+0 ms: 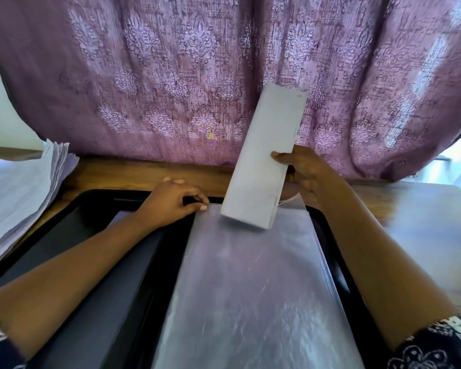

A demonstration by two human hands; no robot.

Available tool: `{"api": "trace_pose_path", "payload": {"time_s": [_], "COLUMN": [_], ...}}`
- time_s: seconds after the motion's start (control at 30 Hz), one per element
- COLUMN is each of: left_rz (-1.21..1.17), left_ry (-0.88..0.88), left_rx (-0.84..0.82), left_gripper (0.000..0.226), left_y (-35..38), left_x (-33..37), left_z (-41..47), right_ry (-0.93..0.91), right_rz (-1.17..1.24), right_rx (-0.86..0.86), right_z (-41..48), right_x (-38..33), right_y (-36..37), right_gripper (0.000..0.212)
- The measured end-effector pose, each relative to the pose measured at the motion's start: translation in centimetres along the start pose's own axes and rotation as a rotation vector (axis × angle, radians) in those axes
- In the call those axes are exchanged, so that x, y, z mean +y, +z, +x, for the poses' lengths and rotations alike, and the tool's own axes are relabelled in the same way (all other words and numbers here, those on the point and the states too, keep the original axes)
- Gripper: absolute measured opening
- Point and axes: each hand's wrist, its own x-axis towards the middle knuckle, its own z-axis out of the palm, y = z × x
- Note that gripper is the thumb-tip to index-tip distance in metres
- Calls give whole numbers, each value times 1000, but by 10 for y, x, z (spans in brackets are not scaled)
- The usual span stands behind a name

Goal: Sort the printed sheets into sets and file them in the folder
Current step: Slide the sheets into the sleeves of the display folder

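Fingers of our right hand (301,170) clamp a set of sheets (265,158), tilted over the folder's (357,275) far edge, while our left hand (175,202) pinches the clear sleeve (250,283) corner, likely opening it, unsorted stack (16,193) at the desk's (423,222) left edge.

- Curtain (171,75): mauve-purple, with a paler lilac damask motif.
- Folder (91,262): black, opened flat.
- Plastic sleeve (250,288): cloudy, translucent white-grey.
- Set of sheets (266,161): plain white on the side that shows.
- Paper stack (16,198): white, with faint grey print.
- Surface (133,174): brown wood grain.
- Sleeves (437,344): dark navy with a white pattern.
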Motion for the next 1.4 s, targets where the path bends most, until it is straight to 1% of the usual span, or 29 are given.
{"api": "trace_pose_path", "payload": {"time_s": [0.1,0.2,0.3,0.33,0.37,0.4,0.43,0.53,0.57,0.6,0.63,0.67,0.73,0.8,0.83,0.87,0.97,1.0,1.03,1.13,1.23,1.3,1.37,1.4], "left_rz": [-89,-210,-285,-292,-306,-349,-403,-514,-527,-560,-582,-596,-567,-545,-540,-533,-526,-514,-505,-471,-449,-448,-444,-441], "left_ry": [5,-45,-43,-44,-72,-119,-160,-205,-220,-242,-258,-267,-283,-285,-284,-287,-300,-297,-292,-289,-300,-303,-309,-308], "left_rx": [3,-63,-99,-102,-105,-107,-110,-136,-135,-130,-104,-81,-51,-40,-40,-38,-58,-71,-77,-76,-64,-52,-49,-49], "left_gripper": [23,20,35,34,28,21,18,24,19,7,12,22,25,19,16,15,15,13,11,12,12,11,6,9], "left_y": [0,0,-2,-1,0,1,1,3,3,3,4,6,11,13,14,14,14,13,13,11,11,12,12,12], "left_x": [3,8,9,8,6,4,4,2,3,5,5,6,7,10,11,10,9,9,10,13,12,12,13,13], "left_z": [2,4,4,4,4,4,5,7,7,9,10,10,10,10,10,10,9,9,9,10,10,9,9,10], "right_ry": [8,-2,10,18,21,21,22,26,37,56,76,92,99,87,89,95,134,146,148,136,137,159,162,145], "right_rz": [3,9,-9,-16,-23,-28,-31,-39,-51,-69,-95,-121,-173,-241,-273,-299,-314,-304,-281,-197,-151,-140,-148,-192], "right_rx": [4,28,27,30,36,44,51,51,36,14,-7,-23,-33,-34,-39,-39,-16,5,29,73,70,64,42,18], "right_z": [1,1,0,0,0,1,1,1,1,1,0,0,0,-1,-2,-1,-2,-1,-1,-1,-1,-4,-7,-8], "right_x": [2,4,6,6,7,8,8,10,10,10,10,10,10,8,6,6,6,7,7,8,10,14,18,18], "right_y": [-3,-1,-1,-2,-2,-3,-3,-5,-6,-7,-8,-8,-7,-5,-4,-4,-2,-2,-1,1,-2,-4,-9,-12], "right_gripper": [14,23,28,28,28,28,27,27,28,28,28,28,23,17,17,22,50,57,58,42,31,29,29,30]}}
